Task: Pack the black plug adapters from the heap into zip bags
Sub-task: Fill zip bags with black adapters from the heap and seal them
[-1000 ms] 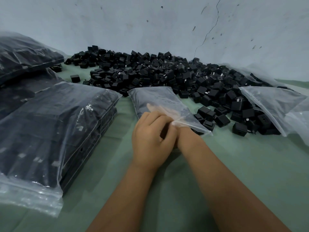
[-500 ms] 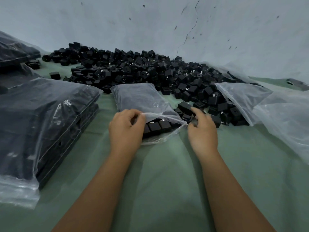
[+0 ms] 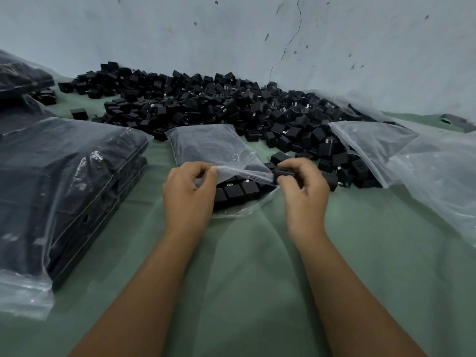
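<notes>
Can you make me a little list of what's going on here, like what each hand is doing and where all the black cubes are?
left hand: pinches the top edge of the open zip bag, lifting its mouth
right hand: holds a black adapter at the bag's mouth
inside the bag: adapters in a neat row
heap of loose adapters: behind the bag, along the wall
filled bags: stacked on the left
empty bags: on the right, partly over the heap
table cover: green cloth
</notes>
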`<state>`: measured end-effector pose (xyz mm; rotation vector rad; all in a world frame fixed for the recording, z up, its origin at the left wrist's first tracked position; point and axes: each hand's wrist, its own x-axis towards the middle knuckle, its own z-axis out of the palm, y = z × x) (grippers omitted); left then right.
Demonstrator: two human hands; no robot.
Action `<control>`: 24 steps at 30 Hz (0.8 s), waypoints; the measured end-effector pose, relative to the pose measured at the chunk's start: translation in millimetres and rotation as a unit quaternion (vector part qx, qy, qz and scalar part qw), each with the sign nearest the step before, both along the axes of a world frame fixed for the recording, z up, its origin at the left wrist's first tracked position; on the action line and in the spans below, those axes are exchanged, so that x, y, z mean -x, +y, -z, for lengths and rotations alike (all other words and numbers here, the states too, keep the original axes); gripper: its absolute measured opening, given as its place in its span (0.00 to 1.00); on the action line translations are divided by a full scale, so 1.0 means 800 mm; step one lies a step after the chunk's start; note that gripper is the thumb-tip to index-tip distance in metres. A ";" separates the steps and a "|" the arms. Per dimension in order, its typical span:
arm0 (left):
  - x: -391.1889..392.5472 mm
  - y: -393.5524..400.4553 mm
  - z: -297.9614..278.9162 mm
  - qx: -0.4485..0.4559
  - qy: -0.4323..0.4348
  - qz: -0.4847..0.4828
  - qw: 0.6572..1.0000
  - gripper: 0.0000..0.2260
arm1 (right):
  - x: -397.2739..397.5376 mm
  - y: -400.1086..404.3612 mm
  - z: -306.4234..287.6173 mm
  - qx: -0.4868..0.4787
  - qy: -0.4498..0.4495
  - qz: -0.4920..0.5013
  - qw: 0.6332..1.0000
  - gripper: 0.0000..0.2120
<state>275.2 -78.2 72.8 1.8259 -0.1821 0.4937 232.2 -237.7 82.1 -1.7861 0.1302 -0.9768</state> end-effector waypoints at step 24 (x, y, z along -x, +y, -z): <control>0.000 0.000 0.000 0.056 0.033 0.012 0.998 0.07 | 0.011 0.054 0.005 0.443 0.093 -0.109 0.885 0.16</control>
